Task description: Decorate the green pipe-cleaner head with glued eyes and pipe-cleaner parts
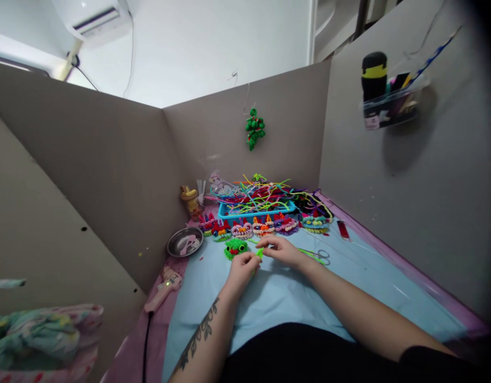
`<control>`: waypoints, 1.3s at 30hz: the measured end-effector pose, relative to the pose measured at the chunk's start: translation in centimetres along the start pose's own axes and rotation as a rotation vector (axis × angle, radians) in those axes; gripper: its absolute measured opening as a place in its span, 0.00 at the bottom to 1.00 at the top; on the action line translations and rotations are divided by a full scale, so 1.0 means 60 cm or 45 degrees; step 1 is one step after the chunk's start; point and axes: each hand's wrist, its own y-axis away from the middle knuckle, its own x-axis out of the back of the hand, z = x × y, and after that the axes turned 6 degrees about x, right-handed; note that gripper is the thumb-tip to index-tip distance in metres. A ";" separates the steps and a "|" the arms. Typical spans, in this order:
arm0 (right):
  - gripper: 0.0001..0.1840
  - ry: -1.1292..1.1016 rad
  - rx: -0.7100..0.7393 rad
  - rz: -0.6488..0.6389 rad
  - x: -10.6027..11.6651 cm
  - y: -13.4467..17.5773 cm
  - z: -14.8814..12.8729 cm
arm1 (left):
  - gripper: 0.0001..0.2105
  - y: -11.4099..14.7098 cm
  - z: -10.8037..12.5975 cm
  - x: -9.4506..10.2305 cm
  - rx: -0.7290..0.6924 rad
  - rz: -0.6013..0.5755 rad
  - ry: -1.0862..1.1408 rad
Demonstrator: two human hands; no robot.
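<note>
Between my two hands is a bright lime-green pipe cleaner (259,253), bent or bunched at the fingertips. My left hand (245,263) is closed on it from the left, thumb and fingers pinched together. My right hand (280,250) pinches its upper part from the right. Just beyond my left hand sits a fuzzy green frog-like head (235,248) with round eyes and a red mouth. Scissors (322,257) lie on the blue cloth (285,298) to the right of my right hand, with a lime-green strand alongside them.
A blue tray (256,214) heaped with colourful pipe cleaners stands at the back. Several fuzzy animal faces (263,226) line its front. At left are a metal bowl (185,242) and a pink glue gun (164,291) with its cord. Grey partitions (245,127) surround the table.
</note>
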 end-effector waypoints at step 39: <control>0.05 0.314 0.069 0.006 -0.021 -0.001 -0.004 | 0.10 0.010 0.003 -0.002 -0.395 0.211 -0.554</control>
